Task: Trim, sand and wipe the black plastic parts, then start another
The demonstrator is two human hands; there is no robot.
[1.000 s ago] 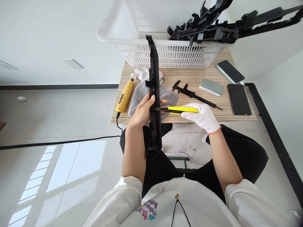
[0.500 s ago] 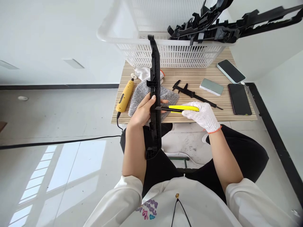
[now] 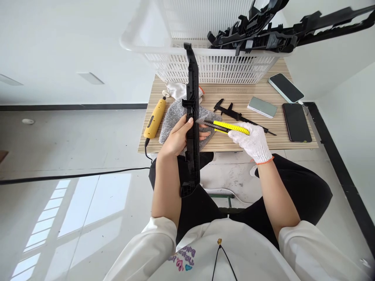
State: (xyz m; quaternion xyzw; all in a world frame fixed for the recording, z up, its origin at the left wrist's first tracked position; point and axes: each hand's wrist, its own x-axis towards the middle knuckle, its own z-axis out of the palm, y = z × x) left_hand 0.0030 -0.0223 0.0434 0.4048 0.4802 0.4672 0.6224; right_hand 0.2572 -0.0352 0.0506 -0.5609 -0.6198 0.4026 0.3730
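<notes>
My bare left hand [image 3: 176, 137] is wrapped around the middle of a long black plastic part [image 3: 191, 117], holding it upright over my lap, its top end in front of the basket. My right hand [image 3: 252, 140], in a white knit glove, grips a yellow utility knife [image 3: 227, 126]. The knife's blade end points left and lies against the part's right edge, just above my left fingers.
A low wooden table [image 3: 234, 101] carries a white mesh basket [image 3: 205, 66] with several black plastic parts [image 3: 263, 35], a grey cloth [image 3: 172, 117], a yellow corded tool [image 3: 152, 119], a black caliper [image 3: 237, 115], a grey block [image 3: 261, 107] and two phones [image 3: 295, 123]. A black cable [image 3: 73, 176] crosses the floor.
The knife has moved up along the part's right edge and now tilts, with its blade end higher. My left hand and the part have stayed almost still.
</notes>
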